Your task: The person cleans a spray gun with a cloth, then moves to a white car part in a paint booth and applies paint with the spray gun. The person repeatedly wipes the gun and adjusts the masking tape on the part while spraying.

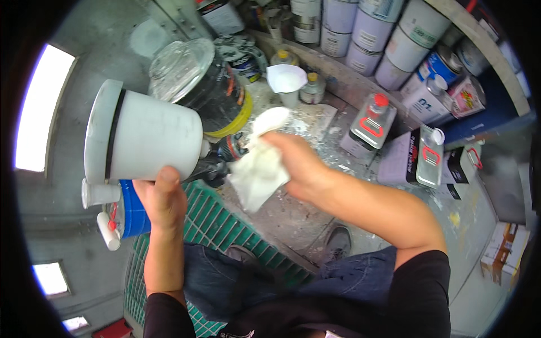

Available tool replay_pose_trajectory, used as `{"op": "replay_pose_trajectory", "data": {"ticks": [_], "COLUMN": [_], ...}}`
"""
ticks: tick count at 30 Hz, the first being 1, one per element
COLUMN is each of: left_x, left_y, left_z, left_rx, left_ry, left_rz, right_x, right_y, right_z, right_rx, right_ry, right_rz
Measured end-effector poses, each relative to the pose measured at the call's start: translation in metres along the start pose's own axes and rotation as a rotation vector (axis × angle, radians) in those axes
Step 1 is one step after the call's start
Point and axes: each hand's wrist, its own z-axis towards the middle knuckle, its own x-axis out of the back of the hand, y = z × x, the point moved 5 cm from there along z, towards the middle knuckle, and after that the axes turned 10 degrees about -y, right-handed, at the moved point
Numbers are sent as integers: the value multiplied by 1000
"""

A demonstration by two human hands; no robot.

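Observation:
My left hand (163,197) grips a large white cup (158,138) tipped on its side, thumb on its wall and the other fingers mostly hidden. The wide lidded end points left. Its narrow neck joins a dark spray gun (211,169), whose round front has a red ring. In my right hand (298,163) is a crumpled white cloth (260,174), pinched in the fingers and hanging down beside the gun's front. Whether the cloth touches the gun is hard to tell.
Ahead stands a black bucket (217,101) with a paint-crusted lid, near a white paper funnel (286,78). Metal cans (369,127) with red handles stand to the right; paint tins (363,34) line the shelf. A blue bucket (135,211) is at left, above green floor grating (211,219).

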Motion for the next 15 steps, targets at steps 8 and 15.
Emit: {"op": "replay_pose_trajectory", "data": {"ticks": [8,15], "left_x": [18,24], "left_y": [13,2], "left_z": [0,-10], "left_rx": [-7,36], "left_ry": [-9,5], "left_rz": [44,-28], "right_x": [-38,-43], "right_y": [-39,-39], "right_z": [-8,-3], "right_rx": [452,235], "right_ry": [-367,-470], "right_rz": [-844,-845]}}
